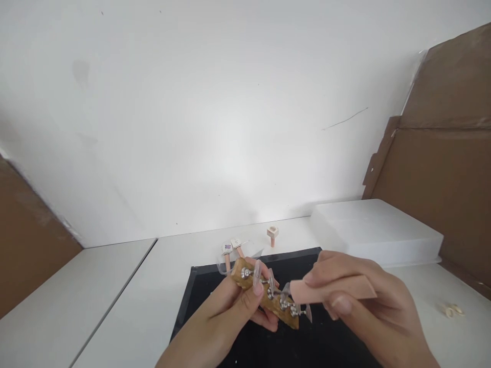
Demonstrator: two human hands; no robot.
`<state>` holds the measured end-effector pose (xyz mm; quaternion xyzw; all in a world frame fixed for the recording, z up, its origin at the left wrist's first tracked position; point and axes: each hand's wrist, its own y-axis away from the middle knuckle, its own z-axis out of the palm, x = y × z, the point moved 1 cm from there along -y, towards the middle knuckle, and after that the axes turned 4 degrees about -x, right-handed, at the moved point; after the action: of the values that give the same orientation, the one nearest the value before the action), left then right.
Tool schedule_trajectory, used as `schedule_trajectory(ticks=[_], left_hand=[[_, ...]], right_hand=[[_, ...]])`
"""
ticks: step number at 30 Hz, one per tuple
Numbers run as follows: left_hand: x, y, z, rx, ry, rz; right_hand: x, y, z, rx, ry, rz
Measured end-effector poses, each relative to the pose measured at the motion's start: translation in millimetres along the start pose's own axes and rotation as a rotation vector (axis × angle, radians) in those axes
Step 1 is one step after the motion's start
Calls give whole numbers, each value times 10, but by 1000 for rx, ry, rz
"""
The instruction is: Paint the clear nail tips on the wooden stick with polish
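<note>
My left hand grips a brown wooden-looking holder, its thumb along the near side. Silver ball-shaped metal mounts run along the holder, and clear nail tips stand out from them. My right hand is closed around a flat pale pink bar with one slanted end; its kind is not certain. The bar's left end overlaps the middle nail tips in view. Whether it touches them I cannot tell.
A black mat lies beneath both hands. Behind it are small cream-headed pieces with pink handles and a clear plastic item. At right stand a white translucent box and small cream rings. Brown cardboard flanks the table.
</note>
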<state>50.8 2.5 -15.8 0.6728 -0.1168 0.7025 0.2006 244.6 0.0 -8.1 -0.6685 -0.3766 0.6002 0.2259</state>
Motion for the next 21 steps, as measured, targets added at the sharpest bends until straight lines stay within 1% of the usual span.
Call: schedule_trajectory(ticks=[4, 8, 10, 15, 17, 19, 21], left_hand=[[-14, 35, 31, 26, 10, -28], [-21, 18, 63, 37, 46, -3], [-13, -1, 67, 19, 41, 19], [22, -37, 47, -20, -19, 21], [30, -48, 40, -22, 3, 42], [30, -53, 35, -14, 47, 75], [21, -48, 28, -9, 74, 88]], right_hand=[[0, 22, -29, 18, 123, -25], [1, 14, -16, -24, 58, -23], [-11, -14, -4, -34, 41, -15], [-74, -97, 3, -75, -44, -25], [-92, -109, 4, -92, -30, -30], [-95, -104, 12, -89, -7, -38], [-86, -85, 24, -66, -33, -51]])
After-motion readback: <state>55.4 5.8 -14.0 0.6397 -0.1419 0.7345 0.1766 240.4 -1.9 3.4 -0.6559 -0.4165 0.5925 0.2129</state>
